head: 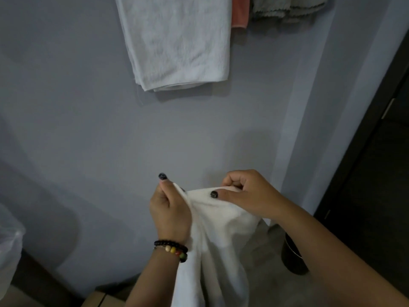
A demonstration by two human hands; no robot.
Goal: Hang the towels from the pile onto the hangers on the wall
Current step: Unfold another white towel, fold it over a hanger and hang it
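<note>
We see a white towel (212, 235) held up in front of a grey wall (77, 107), its upper edge stretched between both hands and the rest hanging down between the forearms to the bottom of the view. Our left hand (169, 209) pinches one corner of the edge, fingers curled round the cloth, with a dark-painted nail showing above it. A beaded bracelet (172, 249) in black and mixed colours circles the left wrist. Our right hand (245, 193) grips the edge further along, fingers curled over the top and the thumb pressed flat on the front of the cloth.

Higher on the wall a large folded white towel (177, 45) hangs down. Just to its right hangs a pink towel (240, 12), and beside that a grey towel (287, 7); their hangers are out of view.

At the right stands a dark door (376, 173). Near the floor, behind the right forearm, sits a dark round container (292, 258). Clear plastic (8, 244) shows at the left edge.
</note>
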